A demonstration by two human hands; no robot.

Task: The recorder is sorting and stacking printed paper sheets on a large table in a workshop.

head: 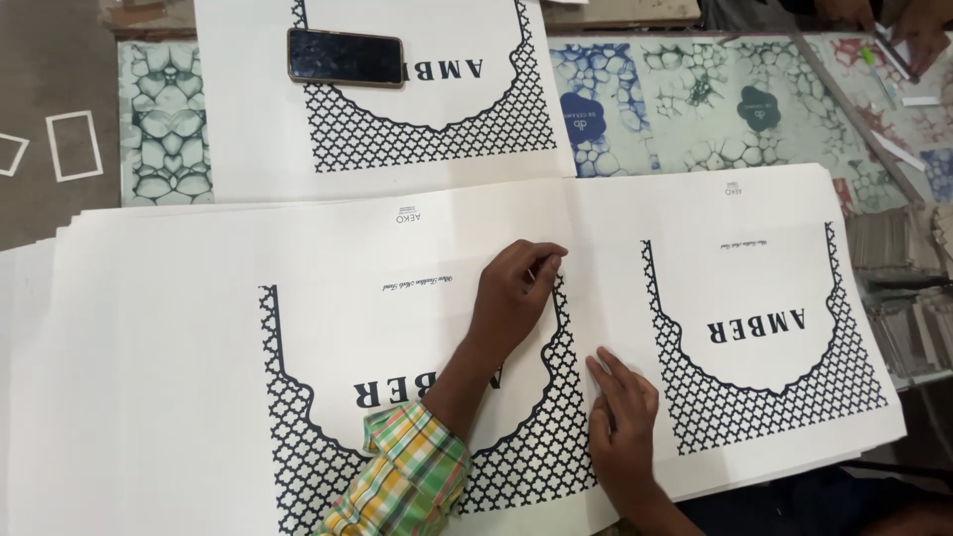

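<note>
While a stack of large white printed sheets (199, 328) lies spread over the table, each sheet bearing a dark navy lattice border around a scalloped white arch, the left hand (514, 293) rests knuckles up on the top sheet, fingertips curled together and pressing along the centre fold line just beyond them. Nearer the body, the right hand (623, 407) lies flat, fingers pressed side by side, tips touching the same fold. Well beyond both sets of fingers, a black smartphone (345, 57) sits on another printed sheet (248, 129). A checked green-and-yellow sleeve (402, 481) covers the left forearm.
</note>
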